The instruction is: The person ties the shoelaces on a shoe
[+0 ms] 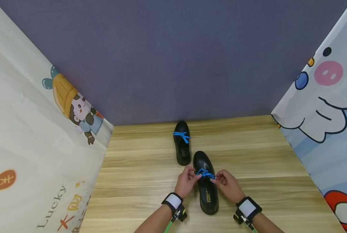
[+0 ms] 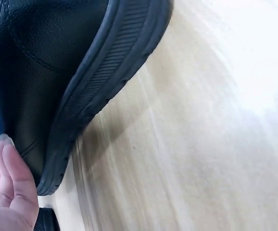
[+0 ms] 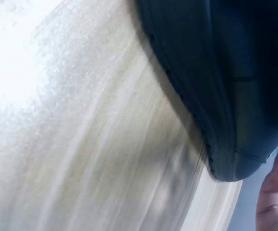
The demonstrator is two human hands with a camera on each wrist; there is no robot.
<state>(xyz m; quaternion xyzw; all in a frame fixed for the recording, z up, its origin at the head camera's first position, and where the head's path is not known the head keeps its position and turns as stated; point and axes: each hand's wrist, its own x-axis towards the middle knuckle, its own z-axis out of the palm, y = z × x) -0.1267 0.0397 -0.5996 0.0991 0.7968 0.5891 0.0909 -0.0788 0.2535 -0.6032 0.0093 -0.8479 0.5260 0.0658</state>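
Observation:
Between my hands in the head view stands a black leather shoe (image 1: pixel 208 194), its toe pointing away from me. Blue shoelaces (image 1: pixel 206 173) cross its front and look tied in a bow. On the shoe's left side my left hand (image 1: pixel 186 182) pinches the lace between thumb and fingers. My right hand (image 1: pixel 228 185) pinches the lace on the other side. Close up in the left wrist view are the left fingertips (image 2: pixel 7 149) at the lace beside the shoe's upper. In the right wrist view only part of the right fingers (image 3: pixel 276 185) shows at the edge.
A second black shoe (image 1: pixel 182 152) with a tied blue bow stands ahead and slightly left on the wood-look floor (image 1: pixel 144 155). A dark blue-grey wall (image 1: pixel 173 64) rises behind it. Printed sheets hang at left (image 1: pixel 21 106) and right (image 1: pixel 330 129).

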